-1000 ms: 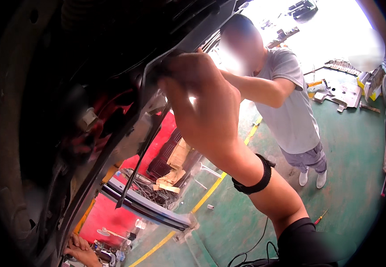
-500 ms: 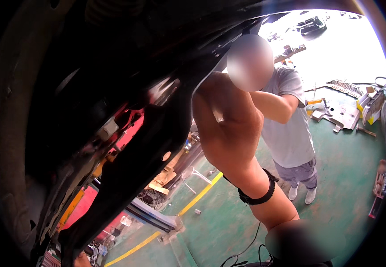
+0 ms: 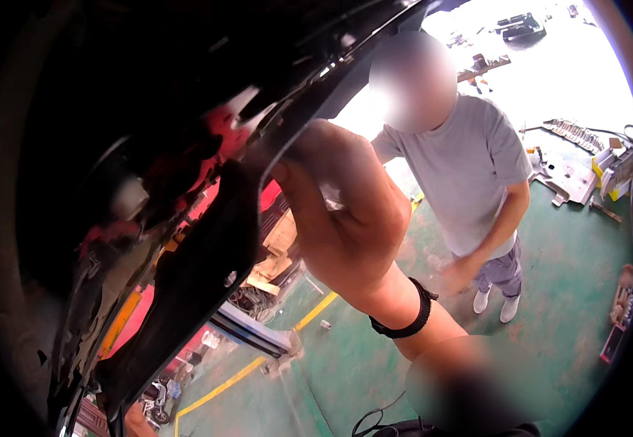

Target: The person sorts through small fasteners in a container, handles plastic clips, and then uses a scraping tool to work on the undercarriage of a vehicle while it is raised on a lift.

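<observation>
My right hand [image 3: 349,211], with a black band [image 3: 412,317] round its wrist, is raised to the edge of a long dark panel [image 3: 214,247] of a vehicle. Its fingers are bent round that edge, and the fingertips are lost in shadow. At the lower left, a small patch of skin, apparently my left hand [image 3: 139,421], shows beside the panel's lower end; its fingers are hidden. Behind the panel, red bodywork [image 3: 221,131] and an orange strip [image 3: 121,320] show.
A co-worker in a grey T-shirt [image 3: 462,175] stands just beyond my right hand. On the green floor [image 3: 360,379] are metal parts [image 3: 568,178], a tool tray [image 3: 619,313] and black cables [image 3: 378,422]. A lift arm [image 3: 251,331] extends below the panel.
My right hand and the panel's edge have shifted left in the view. The co-worker's raised arm has come down to waist height.
</observation>
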`<state>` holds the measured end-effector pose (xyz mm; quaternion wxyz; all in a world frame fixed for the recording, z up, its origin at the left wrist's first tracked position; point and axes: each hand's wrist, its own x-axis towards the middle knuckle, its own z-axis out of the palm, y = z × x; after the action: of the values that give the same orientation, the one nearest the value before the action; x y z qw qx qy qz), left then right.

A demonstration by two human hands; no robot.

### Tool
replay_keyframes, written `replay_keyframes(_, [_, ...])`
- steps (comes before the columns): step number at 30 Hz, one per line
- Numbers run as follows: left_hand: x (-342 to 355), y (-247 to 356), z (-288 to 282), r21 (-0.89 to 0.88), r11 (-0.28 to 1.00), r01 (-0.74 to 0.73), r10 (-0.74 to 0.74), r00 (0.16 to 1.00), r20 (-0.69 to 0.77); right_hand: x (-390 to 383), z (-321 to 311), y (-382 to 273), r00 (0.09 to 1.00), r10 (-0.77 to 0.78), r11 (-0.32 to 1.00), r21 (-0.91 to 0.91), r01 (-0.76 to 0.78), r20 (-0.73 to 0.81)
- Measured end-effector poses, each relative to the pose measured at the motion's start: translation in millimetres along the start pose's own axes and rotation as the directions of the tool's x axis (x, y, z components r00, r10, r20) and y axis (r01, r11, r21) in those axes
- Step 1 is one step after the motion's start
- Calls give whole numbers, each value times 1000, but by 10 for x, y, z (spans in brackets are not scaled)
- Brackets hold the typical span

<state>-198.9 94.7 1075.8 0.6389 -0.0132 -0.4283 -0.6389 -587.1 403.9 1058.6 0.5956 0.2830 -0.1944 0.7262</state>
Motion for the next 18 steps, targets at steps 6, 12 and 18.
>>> replay_keyframes(6, [83, -7, 21, -31, 999, -14, 9, 985, -170, 6, 36, 75, 998, -66, 998, 5, 66, -22])
replay_keyframes(12, [302, 44, -315, -56, 997, -48, 37, 983, -178, -3, 76, 47, 997, -60, 998, -15, 59, -43])
replay_keyframes(18, [681, 274, -539, -206, 974, 95, -84, 994, 64, -7, 178, -1, 999, 43, 999, 29, -42, -32])
